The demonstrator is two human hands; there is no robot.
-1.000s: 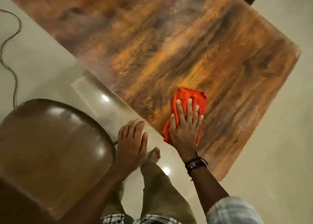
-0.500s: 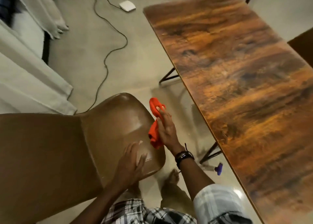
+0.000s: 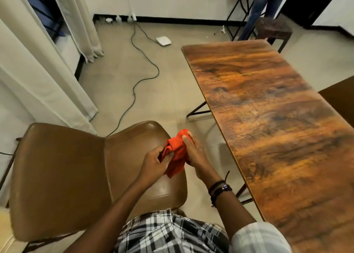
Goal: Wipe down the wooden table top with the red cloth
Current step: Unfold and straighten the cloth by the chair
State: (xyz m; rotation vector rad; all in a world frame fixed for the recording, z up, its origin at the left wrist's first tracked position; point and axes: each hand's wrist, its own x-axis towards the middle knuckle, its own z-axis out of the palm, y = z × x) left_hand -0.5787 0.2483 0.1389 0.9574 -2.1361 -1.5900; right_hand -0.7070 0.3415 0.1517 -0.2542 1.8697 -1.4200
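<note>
Left hand (image 3: 154,164): fingers curled, pinching the bunched left side of the cloth (image 3: 177,151); forearm bare, reaching up from the lower left. Right hand (image 3: 196,154): closed round the cloth's right side, thumb laid along its upper part, one fingertip showing past the top; wrist wears dark bands (image 3: 219,189), and a pale checked sleeve (image 3: 258,237) covers the upper arm. Both hands: raised in front of the torso, close together, cloth between them.
</note>
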